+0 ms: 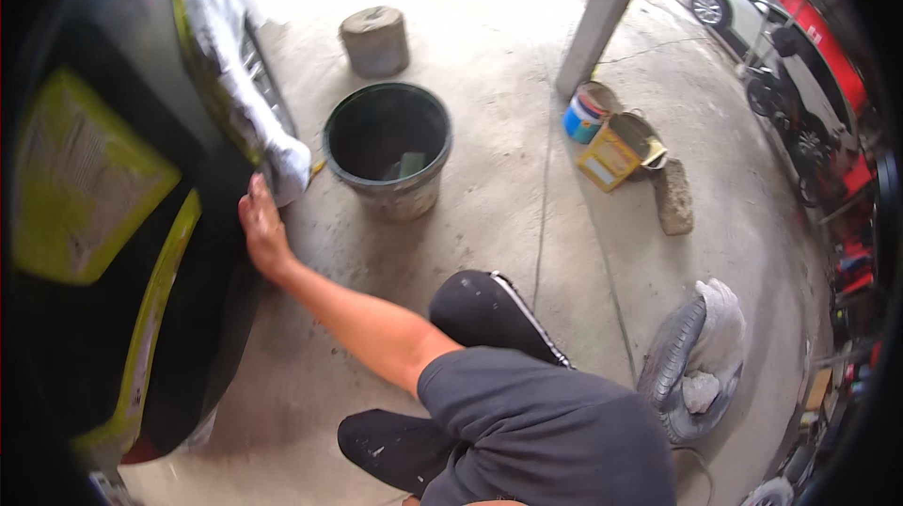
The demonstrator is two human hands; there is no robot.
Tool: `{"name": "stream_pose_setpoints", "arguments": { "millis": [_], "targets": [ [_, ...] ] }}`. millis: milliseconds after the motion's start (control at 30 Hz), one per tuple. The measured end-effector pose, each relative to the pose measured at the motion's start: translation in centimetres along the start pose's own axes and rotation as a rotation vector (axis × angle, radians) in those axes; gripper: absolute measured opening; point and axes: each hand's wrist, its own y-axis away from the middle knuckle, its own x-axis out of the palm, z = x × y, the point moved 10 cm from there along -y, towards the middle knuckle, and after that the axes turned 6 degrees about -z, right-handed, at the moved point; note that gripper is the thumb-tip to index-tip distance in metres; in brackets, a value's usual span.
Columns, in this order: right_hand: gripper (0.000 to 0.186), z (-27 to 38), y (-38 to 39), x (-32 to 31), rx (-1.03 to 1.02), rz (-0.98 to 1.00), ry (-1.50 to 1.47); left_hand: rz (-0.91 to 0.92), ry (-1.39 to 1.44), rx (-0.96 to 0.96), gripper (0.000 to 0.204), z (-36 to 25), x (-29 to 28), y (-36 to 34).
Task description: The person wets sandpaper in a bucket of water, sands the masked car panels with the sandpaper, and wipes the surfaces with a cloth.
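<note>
One black, yellow-green-patched vehicle body (212,224) filled the frame's left, long axis running top to bottom, immediately left of the bare right hand (266,231), the nearer one; apparently resting flat against its edge, fingers extended, that hand grasped nothing. The left hand was out of view. Upper centre stood one round dark-green plastic bucket (390,188), one grey concrete cylinder (374,47) and, farther right, one blue-and-white round tin (581,120) and one yellow square-sided tin (609,160).

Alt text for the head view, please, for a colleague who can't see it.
A right hand lies flat against a dark car with yellow-green patches, close to a white cover at its wheel. A dark bucket stands nearby on the floor. Beyond, two containers sit by a post; a tyre lies at lower right.
</note>
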Motion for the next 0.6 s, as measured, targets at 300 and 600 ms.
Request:
{"name": "stream_pose_setpoints", "arguments": {
  "millis": [300,600],
  "targets": [
    [0.082,3.7,7.4,0.1,-0.286,0.23,0.481,0.283,-0.188,0.255,0.029,-4.7,-7.2,3.7],
    [0.084,6.5,23.1,10.5,-0.771,0.783,0.886,0.338,-0.126,0.366,0.028,-4.8,-6.7,2.6]
  ]
}}
